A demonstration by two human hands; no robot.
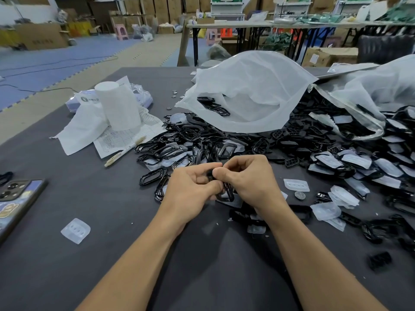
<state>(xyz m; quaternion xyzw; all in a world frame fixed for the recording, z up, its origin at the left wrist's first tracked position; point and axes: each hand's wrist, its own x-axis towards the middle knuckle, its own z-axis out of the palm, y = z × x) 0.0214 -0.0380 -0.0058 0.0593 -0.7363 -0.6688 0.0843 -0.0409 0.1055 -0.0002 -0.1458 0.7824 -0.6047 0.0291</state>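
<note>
My left hand and my right hand meet over the dark table, fingers curled round one small black plastic frame. Both thumbs pinch its upper end, and most of the piece is hidden by my fingers. Just beyond my hands lies a big heap of the same black frames mixed with translucent white pads. A single coin-shaped battery lies to the right of my right hand.
A phone lies at the left edge. One loose translucent pad sits front left. A tissue roll, papers and a pen lie at the back left. Open white plastic bags spill parts at the back right.
</note>
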